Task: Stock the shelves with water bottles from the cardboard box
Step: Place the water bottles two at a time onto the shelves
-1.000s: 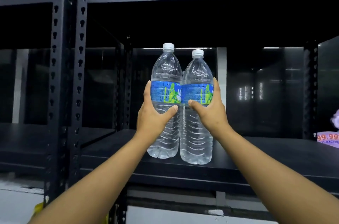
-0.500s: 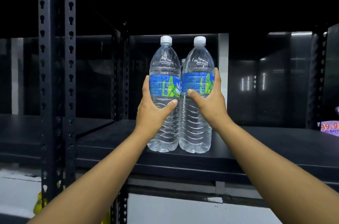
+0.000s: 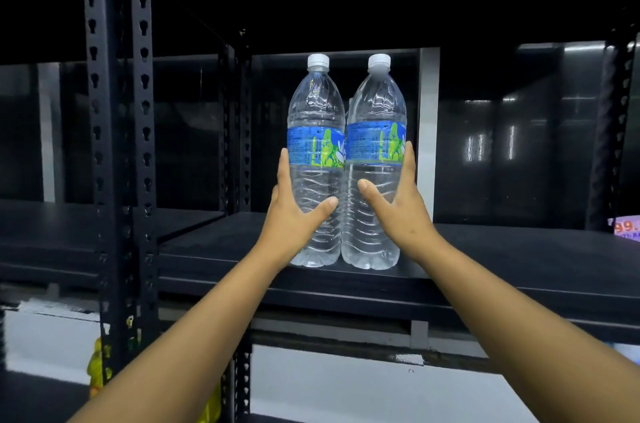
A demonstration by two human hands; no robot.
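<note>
Two clear water bottles stand upright side by side on a black shelf board (image 3: 502, 249), near its front edge and toward its left end, their sides touching. The left bottle (image 3: 316, 187) and the right bottle (image 3: 375, 194) both carry a blue and green label around the middle and a white cap; their bases appear to rest on the board.

The left hand (image 3: 294, 214) is wrapped around the lower half of the left bottle, fingers spread up its outer side and the thumb pressed across its front. The right hand (image 3: 401, 211) mirrors it on the right bottle, fingers reaching up the outer side to the label and the thumb laid across the front. Each grasp is wide, curved to the bottle's girth, neither fully closed nor loose from it. Both bare forearms stretch in from below.

The shelving is matt black metal. A pair of slotted uprights (image 3: 117, 145) stands at the left, with another black board (image 3: 52, 225) running off beyond them at much the same height. The bay behind the bottles is dark, with a pale vertical strip (image 3: 428, 131) just right of them and dim reflections on the glossy back panel (image 3: 519, 145). At the far right edge of the shelf board a purple sign with red digits (image 3: 627, 228) pokes in. Below the shelf the wall is white, and something yellow (image 3: 95, 367) sits low by the uprights.
</note>
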